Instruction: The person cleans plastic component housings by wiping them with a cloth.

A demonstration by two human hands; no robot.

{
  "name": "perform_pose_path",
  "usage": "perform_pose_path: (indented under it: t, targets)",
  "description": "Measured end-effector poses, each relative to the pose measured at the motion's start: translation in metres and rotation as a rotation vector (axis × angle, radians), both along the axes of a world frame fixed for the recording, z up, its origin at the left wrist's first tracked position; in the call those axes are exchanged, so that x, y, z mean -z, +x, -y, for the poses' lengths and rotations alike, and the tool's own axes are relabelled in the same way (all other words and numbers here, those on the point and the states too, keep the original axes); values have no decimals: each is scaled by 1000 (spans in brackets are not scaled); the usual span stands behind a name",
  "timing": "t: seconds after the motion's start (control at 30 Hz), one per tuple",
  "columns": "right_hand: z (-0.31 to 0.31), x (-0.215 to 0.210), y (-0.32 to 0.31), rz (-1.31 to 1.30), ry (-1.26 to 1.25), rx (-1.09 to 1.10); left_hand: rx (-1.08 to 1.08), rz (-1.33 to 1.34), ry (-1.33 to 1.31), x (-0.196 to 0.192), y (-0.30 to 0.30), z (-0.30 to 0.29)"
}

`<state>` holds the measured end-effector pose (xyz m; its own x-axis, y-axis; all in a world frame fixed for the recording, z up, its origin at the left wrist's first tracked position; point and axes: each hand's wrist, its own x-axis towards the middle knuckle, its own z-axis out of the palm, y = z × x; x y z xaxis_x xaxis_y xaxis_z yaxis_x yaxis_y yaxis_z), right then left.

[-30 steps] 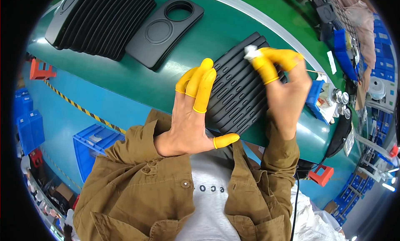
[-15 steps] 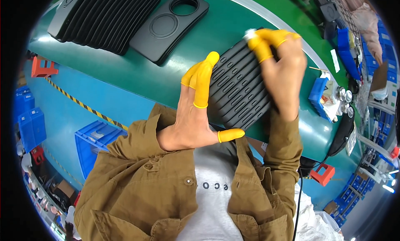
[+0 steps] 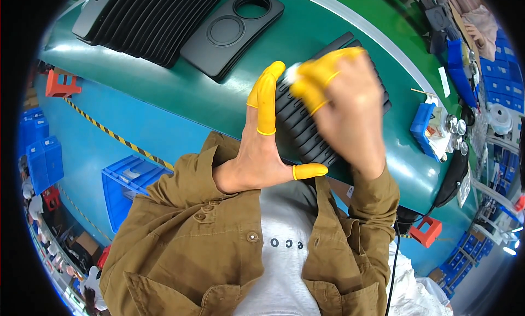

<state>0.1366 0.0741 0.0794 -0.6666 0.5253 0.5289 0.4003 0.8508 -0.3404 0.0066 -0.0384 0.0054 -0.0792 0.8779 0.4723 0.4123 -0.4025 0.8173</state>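
Observation:
A black ribbed, slotted panel [image 3: 299,123] lies on the green table in front of me; my right hand and forearm cover much of it. My left hand [image 3: 254,146] rests against its left side, fingers stretched along one edge and thumb spread to the near end, bracing it without closing round it. Yellow finger cots cover several fingertips on both hands. Over the panel's left part, my right hand [image 3: 350,105], blurred by motion, pinches a small white wad [image 3: 292,74], perhaps a cloth or wipe; its exact kind is unclear.
Flat black plates with a round hole and ring [image 3: 225,30] lie at the far left, beside a row of similar black plates [image 3: 145,23]. A blue tray [image 3: 420,127] with small metal-topped containers stands at right. Below the table edge sits a blue crate [image 3: 117,190].
My right hand has swept left and slightly down across the panel with the white wad, from its far end towards my left fingers. The left hand stays braced in nearly the same place.

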Motion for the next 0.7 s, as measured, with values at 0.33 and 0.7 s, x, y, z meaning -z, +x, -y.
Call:
perform_pose_path:
  t: [0.33, 0.7]
  targets:
    - [11, -1, -8, 10, -92, -114, 2, 29, 23, 4, 1, -2]
    - [11, -11, -9, 97, -43, -51, -14, 62, 38, 2, 2, -5]
